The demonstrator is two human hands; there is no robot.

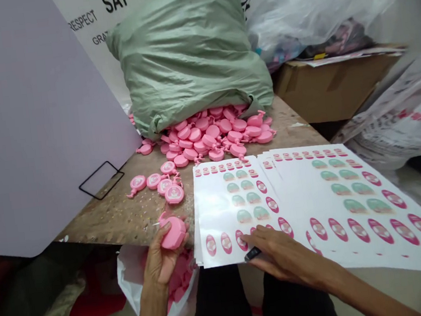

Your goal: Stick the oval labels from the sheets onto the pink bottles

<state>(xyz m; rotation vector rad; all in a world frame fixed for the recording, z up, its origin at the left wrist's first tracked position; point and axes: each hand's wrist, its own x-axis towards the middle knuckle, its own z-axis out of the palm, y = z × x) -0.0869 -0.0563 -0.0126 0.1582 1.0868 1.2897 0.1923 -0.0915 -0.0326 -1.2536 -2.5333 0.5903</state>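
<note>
Clasping a pink plastic case [174, 232] in the left hand [160, 261], near left of the sticker sheet [215, 203].
Right hand [272, 250], apart, grips a black tool [252, 253] over stickers; labelled cases [174, 194] lie left, the far heap [208, 139] looks unlabelled.

Head view, one: worn above near edge of surface [114, 217], facing forward and down; left hand [159, 260] and right hand [272, 250] close, lettered wall [82, 2] far

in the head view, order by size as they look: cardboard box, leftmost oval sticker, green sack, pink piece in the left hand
1. Green sack
2. Cardboard box
3. Pink piece in the left hand
4. Leftmost oval sticker
</note>
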